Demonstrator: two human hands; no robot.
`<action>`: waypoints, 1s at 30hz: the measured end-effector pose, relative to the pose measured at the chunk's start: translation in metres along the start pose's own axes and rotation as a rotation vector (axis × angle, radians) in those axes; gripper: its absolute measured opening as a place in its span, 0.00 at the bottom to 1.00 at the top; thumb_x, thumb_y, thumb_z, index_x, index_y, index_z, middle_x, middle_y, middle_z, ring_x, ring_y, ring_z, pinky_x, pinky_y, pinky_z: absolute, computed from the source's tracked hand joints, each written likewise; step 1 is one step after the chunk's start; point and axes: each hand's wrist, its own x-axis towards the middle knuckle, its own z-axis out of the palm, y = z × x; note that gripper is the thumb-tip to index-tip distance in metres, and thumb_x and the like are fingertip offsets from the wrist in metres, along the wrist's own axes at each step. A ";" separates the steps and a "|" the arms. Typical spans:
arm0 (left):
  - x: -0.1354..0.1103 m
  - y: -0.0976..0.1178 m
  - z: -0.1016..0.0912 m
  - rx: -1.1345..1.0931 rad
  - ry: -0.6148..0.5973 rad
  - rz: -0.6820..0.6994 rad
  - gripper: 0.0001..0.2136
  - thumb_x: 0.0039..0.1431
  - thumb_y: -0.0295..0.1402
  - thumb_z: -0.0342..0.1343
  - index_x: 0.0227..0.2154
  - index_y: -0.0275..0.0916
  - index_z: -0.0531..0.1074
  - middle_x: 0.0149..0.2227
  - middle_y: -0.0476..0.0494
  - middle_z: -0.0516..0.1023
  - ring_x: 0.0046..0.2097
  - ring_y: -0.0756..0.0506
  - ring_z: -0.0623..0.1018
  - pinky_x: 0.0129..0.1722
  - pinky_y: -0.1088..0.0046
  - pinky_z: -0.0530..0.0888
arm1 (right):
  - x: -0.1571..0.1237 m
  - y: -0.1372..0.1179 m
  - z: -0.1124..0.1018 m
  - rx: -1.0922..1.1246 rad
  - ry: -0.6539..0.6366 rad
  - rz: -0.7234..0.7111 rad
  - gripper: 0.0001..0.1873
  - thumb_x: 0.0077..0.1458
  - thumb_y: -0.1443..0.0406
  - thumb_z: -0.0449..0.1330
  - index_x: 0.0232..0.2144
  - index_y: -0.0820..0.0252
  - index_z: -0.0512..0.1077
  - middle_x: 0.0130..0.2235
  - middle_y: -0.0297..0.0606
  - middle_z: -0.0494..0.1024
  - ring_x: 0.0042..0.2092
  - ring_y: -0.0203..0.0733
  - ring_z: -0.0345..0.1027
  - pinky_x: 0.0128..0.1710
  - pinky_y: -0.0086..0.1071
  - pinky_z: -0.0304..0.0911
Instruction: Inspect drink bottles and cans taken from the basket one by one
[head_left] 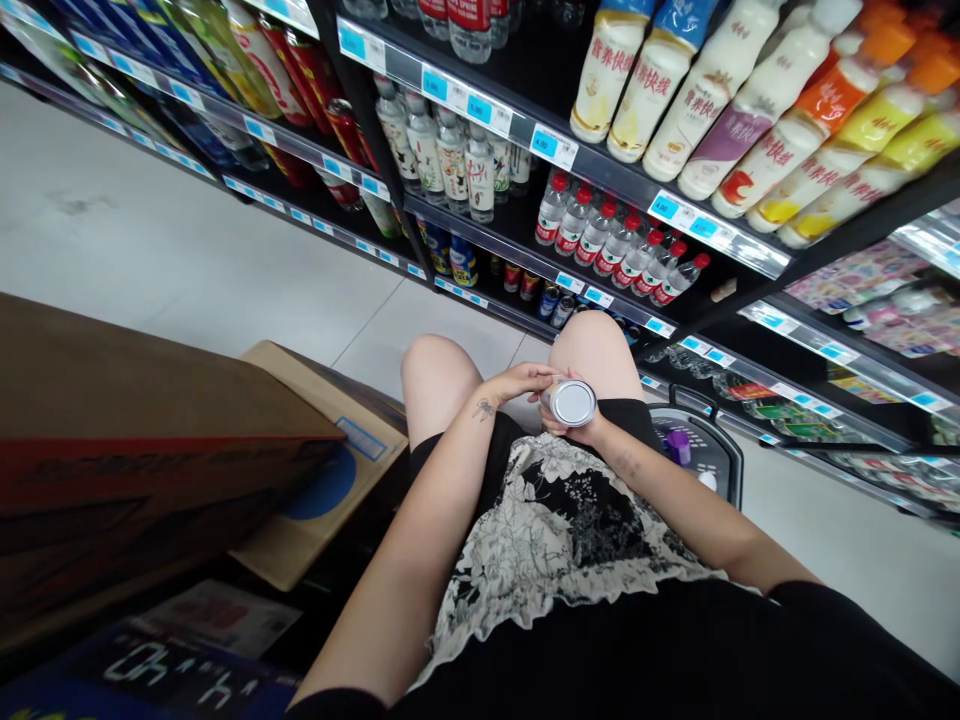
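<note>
I am crouched in front of store shelves, looking down at my knees. A drink can [572, 402] with a silver end facing the camera sits between my hands, just above my lap. My right hand [564, 420] wraps around the can from underneath. My left hand [523, 382] rests on the can's upper left side with its fingers curled over it. Both forearms run down toward the camera across my patterned top.
Black shelves [525, 135] hold milk drink bottles, water bottles [637, 260] and cans. Cardboard boxes [150, 440] stand at my left. A dark shopping basket [701, 450] with a purple-capped item sits on the floor to my right. Pale floor tiles [150, 240] stretch to the left.
</note>
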 end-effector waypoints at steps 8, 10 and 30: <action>-0.001 0.001 0.004 -0.053 -0.006 0.001 0.36 0.42 0.56 0.67 0.44 0.28 0.74 0.21 0.54 0.66 0.23 0.55 0.58 0.23 0.77 0.56 | -0.001 -0.001 0.002 0.028 -0.002 -0.017 0.33 0.60 0.37 0.39 0.40 0.59 0.61 0.18 0.28 0.63 0.16 0.38 0.51 0.16 0.30 0.41; -0.001 0.001 0.004 -0.045 -0.010 0.005 0.35 0.43 0.55 0.67 0.44 0.28 0.74 0.21 0.54 0.66 0.23 0.55 0.58 0.24 0.77 0.57 | -0.001 -0.002 0.005 0.030 0.012 -0.011 0.34 0.59 0.36 0.40 0.41 0.60 0.61 0.18 0.28 0.63 0.16 0.37 0.51 0.16 0.30 0.41; 0.003 -0.004 -0.002 0.010 -0.026 0.014 0.35 0.45 0.56 0.66 0.46 0.27 0.73 0.22 0.53 0.67 0.22 0.55 0.59 0.23 0.76 0.55 | -0.003 -0.005 0.014 0.009 0.113 0.007 0.37 0.57 0.34 0.40 0.35 0.60 0.64 0.16 0.28 0.61 0.16 0.37 0.49 0.16 0.29 0.38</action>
